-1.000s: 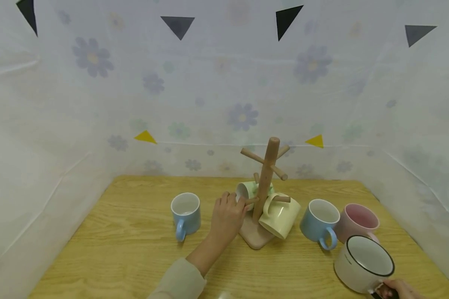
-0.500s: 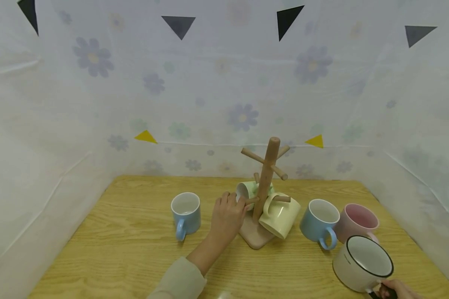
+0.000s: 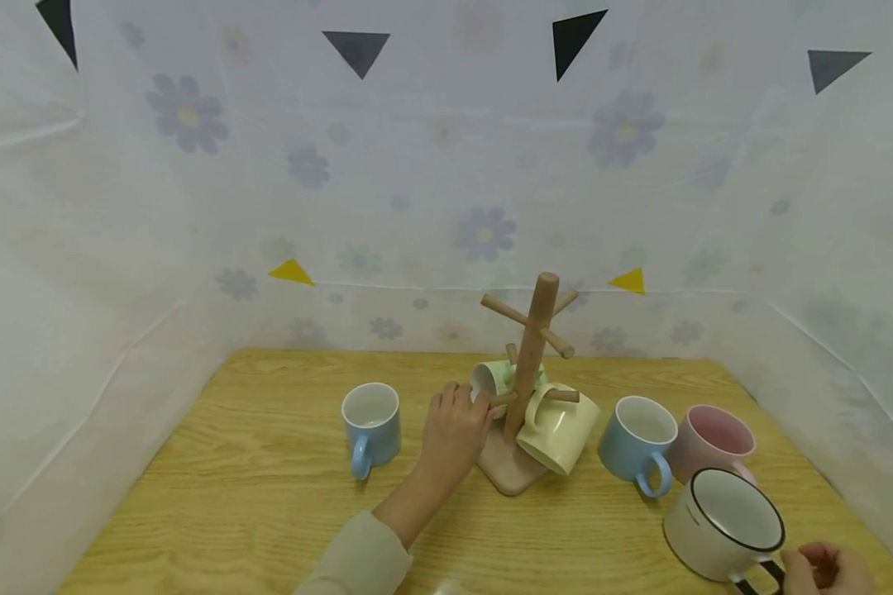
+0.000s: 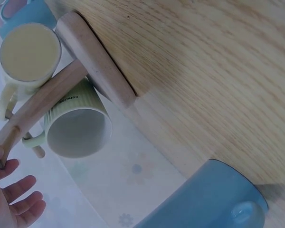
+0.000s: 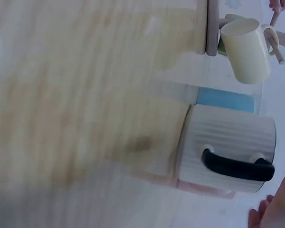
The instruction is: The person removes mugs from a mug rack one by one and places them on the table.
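Note:
My left hand [image 3: 454, 426] pinches the end of a lower left peg [image 4: 8, 142] of the wooden mug tree [image 3: 533, 355] between thumb and index finger, other fingers loose. On that tree hang a yellow mug [image 3: 561, 434], tilted and with its handle over a peg, and a light green mug [image 4: 80, 128] behind the post. A white enamel mug with a black rim [image 3: 714, 529] stands upright at the front right, its black handle [image 5: 237, 166] toward me. Beside this handle my right hand [image 3: 826, 570] is loosely curled around nothing, apart from the handle in the right wrist view.
Behind the white mug stand a blue mug [image 3: 628, 446] and a pink mug [image 3: 707, 446], close together. Another blue mug [image 3: 372, 430] stands left of my left hand. A patterned white curtain [image 3: 417, 165] encloses the back and sides of the wooden table [image 3: 231, 496].
My right hand has let go of the white enamel mug's handle and moved slightly right. The left hand and the mug tree stay where they were.

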A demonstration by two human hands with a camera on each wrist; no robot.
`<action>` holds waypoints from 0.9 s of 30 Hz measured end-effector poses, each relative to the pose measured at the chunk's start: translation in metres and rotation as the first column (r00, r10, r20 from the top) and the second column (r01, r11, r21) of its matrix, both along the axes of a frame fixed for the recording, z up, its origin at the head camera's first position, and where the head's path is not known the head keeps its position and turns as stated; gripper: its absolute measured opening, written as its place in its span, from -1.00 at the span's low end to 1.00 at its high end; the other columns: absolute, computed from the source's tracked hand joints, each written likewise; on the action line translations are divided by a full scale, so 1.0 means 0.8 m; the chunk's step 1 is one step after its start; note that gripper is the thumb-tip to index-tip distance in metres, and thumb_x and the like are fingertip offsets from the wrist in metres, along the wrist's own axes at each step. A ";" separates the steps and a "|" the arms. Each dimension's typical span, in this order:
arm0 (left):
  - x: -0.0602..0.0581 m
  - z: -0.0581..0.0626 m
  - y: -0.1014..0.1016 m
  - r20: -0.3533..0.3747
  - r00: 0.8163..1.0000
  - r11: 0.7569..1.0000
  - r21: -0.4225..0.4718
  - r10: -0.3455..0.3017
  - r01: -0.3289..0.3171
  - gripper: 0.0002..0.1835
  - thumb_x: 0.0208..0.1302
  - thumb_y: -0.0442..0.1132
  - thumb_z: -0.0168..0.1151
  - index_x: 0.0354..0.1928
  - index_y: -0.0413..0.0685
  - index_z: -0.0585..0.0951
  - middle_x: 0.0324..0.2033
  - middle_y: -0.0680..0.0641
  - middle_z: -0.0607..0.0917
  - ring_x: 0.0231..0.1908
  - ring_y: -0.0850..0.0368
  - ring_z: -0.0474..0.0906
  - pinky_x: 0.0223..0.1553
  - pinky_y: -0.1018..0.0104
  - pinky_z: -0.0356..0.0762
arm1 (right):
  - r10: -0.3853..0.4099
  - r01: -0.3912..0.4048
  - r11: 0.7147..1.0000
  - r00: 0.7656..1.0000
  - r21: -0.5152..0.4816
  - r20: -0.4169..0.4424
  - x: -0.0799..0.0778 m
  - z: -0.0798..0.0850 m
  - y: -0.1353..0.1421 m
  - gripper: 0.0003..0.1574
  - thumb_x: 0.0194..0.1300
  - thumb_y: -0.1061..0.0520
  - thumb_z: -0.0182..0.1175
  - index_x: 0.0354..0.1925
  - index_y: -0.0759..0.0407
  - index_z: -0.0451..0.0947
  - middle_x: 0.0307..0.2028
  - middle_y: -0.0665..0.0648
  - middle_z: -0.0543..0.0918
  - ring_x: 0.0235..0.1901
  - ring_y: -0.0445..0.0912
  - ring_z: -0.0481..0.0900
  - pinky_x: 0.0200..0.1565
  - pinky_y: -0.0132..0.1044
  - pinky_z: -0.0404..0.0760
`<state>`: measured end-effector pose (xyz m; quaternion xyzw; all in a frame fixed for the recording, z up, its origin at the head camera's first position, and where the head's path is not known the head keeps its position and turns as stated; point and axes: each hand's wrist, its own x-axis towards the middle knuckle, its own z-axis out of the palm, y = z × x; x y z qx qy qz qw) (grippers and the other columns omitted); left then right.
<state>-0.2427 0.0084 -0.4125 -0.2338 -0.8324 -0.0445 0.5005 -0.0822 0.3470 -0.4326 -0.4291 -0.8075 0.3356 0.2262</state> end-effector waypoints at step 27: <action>0.002 0.001 0.001 0.005 1.000 1.000 0.009 0.002 -0.002 -0.72 0.00 0.05 0.36 -0.43 0.03 0.58 -0.45 -0.04 0.66 -0.33 0.06 0.60 -0.38 0.27 0.55 | 0.712 -0.566 0.698 0.614 0.438 -0.341 -0.069 0.020 -0.127 -0.66 0.08 0.36 0.20 -0.14 0.49 0.43 -0.22 0.14 0.56 -0.26 -0.58 0.29 -0.21 -0.71 0.34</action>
